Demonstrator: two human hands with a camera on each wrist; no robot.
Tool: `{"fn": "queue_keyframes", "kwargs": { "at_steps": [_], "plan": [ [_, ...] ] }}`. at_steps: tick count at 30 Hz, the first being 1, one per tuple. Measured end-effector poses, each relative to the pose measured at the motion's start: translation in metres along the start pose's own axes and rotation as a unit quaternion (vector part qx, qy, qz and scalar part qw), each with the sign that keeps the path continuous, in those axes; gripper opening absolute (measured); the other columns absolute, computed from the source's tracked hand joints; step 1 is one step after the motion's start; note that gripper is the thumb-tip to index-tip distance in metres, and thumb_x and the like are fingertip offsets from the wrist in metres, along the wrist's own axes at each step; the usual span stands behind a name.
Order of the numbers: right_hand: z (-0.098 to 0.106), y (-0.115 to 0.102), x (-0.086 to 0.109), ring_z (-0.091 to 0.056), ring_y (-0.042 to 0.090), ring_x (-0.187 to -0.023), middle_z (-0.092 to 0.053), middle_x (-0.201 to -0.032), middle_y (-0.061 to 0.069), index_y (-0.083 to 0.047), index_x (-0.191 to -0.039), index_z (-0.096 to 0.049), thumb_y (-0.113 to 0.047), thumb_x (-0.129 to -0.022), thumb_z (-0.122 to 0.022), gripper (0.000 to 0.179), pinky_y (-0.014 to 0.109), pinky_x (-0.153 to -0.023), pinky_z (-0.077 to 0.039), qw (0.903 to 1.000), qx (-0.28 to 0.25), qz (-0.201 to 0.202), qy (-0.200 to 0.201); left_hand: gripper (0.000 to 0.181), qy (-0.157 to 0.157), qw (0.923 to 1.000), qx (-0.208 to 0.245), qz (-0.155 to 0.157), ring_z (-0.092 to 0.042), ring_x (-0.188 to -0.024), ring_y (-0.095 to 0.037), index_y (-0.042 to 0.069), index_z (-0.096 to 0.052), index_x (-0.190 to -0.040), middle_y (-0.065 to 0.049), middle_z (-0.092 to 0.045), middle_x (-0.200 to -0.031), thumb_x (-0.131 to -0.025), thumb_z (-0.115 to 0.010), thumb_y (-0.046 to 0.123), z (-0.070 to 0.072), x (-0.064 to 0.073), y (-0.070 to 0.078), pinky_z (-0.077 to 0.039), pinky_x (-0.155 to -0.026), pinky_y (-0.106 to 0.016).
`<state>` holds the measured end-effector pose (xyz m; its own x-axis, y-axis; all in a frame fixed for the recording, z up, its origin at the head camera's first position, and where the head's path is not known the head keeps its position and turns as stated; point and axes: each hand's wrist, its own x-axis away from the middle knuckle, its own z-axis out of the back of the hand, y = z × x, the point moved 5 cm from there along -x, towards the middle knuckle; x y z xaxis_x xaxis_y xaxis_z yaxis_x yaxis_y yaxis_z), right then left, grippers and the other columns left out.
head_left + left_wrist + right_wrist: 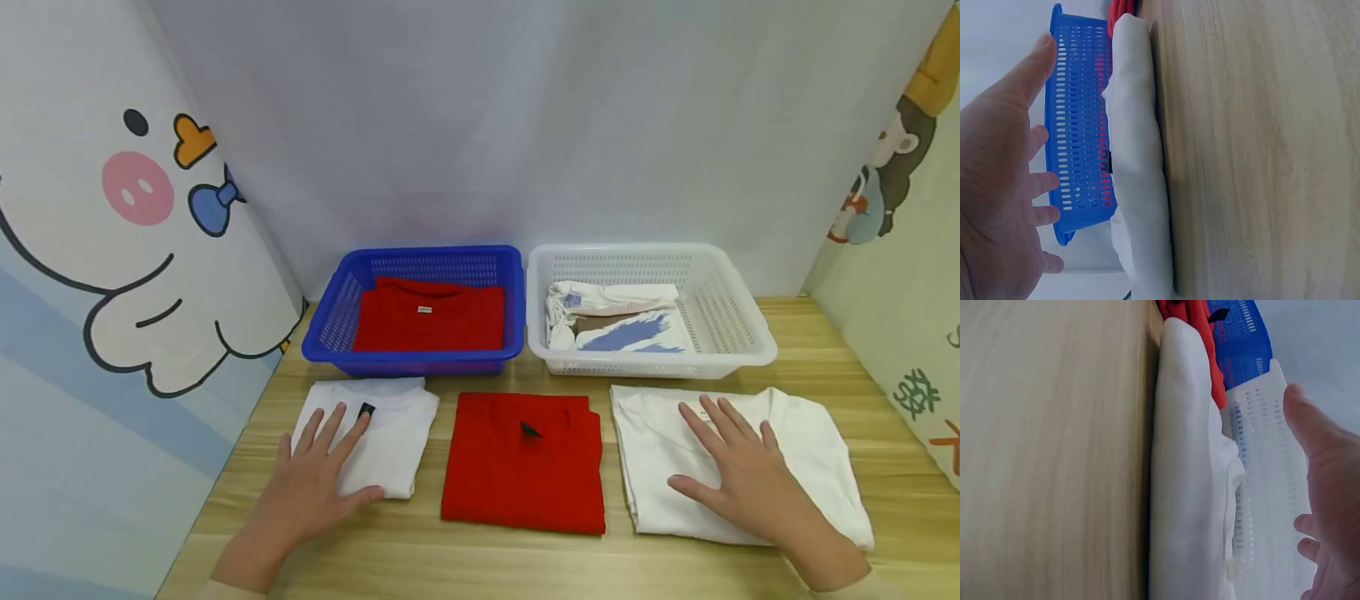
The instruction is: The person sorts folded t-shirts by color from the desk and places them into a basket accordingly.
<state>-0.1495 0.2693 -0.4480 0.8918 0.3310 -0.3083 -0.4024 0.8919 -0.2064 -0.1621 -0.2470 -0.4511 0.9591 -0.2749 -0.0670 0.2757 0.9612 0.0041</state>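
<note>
Fingers spread, my left hand (311,483) hovers over a folded white shirt (397,442) with a black neck label at the left; the left wrist view shows a gap between palm and cloth. My right hand (750,475), its fingers also spread, is above a larger folded white shirt (813,450) at the right. Neither hand holds anything. Between the two lies a folded red shirt (525,475) with a dark neck label.
Behind the shirts stand a blue plastic basket (420,357) with a folded red shirt (435,325) inside and a white plastic basket (731,321) holding folded white printed clothing (622,321). A pale curtain (450,125) hangs behind them. Printed panels flank the wooden table (525,571).
</note>
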Motion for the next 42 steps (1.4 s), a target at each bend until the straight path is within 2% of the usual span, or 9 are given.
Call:
{"fn": "queue_keyframes", "kwargs": {
  "at_steps": [5, 12, 19, 26, 34, 42],
  "plan": [
    [-0.009, -0.025, -0.016, -0.029, 0.038, -0.138, -0.036, -0.149, 0.019, -0.024, -0.151, -0.032, -0.058, -0.078, -0.070, 0.089, 0.076, -0.094, -0.023, 0.9997, -0.005, 0.021, -0.007, 0.097, -0.003, 1.0000, -0.001, -0.005, -0.019, -0.140, -0.045, 0.026, -0.029, -0.153, -0.016, -0.022, -0.156, -0.076, -0.053, 0.079, 0.000, -0.004, -0.003, -0.017, -0.098, -0.078],
    [-0.025, -0.061, -0.043, -0.024, 0.037, -0.141, -0.029, -0.154, 0.014, -0.022, -0.152, -0.030, -0.069, -0.081, -0.060, 0.090, 0.073, -0.100, -0.022, 0.9982, -0.001, 0.041, -0.043, 0.096, -0.002, 1.0000, -0.005, -0.006, -0.020, -0.139, -0.047, 0.023, -0.031, -0.152, -0.018, -0.024, -0.155, -0.076, -0.054, 0.078, 0.000, -0.008, -0.015, -0.017, -0.096, -0.079],
    [-0.039, -0.115, -0.073, -0.021, 0.034, -0.143, -0.027, -0.156, 0.012, -0.023, -0.152, -0.030, -0.076, -0.081, -0.049, 0.091, 0.069, -0.106, -0.020, 0.9957, -0.005, 0.074, -0.055, 0.098, -0.020, 0.9996, -0.009, 0.017, -0.019, -0.137, -0.050, 0.022, -0.031, -0.152, -0.020, -0.021, -0.156, -0.076, -0.046, 0.083, -0.007, -0.010, -0.043, -0.012, -0.095, -0.080],
    [-0.063, -0.172, -0.102, -0.021, 0.032, -0.143, -0.025, -0.157, 0.010, -0.028, -0.154, -0.023, -0.079, -0.082, -0.042, 0.090, 0.065, -0.108, -0.019, 0.9897, 0.008, 0.105, -0.097, 0.100, -0.011, 0.9996, -0.012, 0.022, -0.024, -0.133, -0.053, 0.017, -0.034, -0.150, -0.024, -0.026, -0.152, -0.076, -0.044, 0.083, -0.009, -0.014, -0.068, -0.019, -0.091, -0.081],
    [-0.094, -0.218, -0.128, -0.016, 0.032, -0.144, -0.024, -0.157, 0.013, -0.029, -0.155, -0.018, -0.077, -0.083, -0.043, 0.090, 0.064, -0.110, -0.014, 0.9846, -0.004, 0.112, -0.134, 0.098, -0.014, 0.9993, -0.020, 0.030, -0.026, -0.133, -0.050, 0.016, -0.032, -0.151, -0.026, -0.029, -0.149, -0.078, -0.048, 0.080, -0.012, -0.019, -0.088, -0.020, -0.090, -0.081],
    [-0.124, -0.251, -0.154, -0.014, 0.033, -0.145, -0.022, -0.157, 0.015, -0.035, -0.155, -0.007, -0.084, -0.080, -0.033, 0.094, 0.062, -0.112, -0.011, 0.9829, 0.009, 0.084, -0.164, 0.095, -0.028, 0.9995, -0.002, 0.010, -0.027, -0.132, -0.053, 0.018, -0.030, -0.152, -0.027, -0.026, -0.150, -0.081, -0.045, 0.079, -0.019, -0.026, -0.094, -0.021, -0.092, -0.080]
  ]
}}
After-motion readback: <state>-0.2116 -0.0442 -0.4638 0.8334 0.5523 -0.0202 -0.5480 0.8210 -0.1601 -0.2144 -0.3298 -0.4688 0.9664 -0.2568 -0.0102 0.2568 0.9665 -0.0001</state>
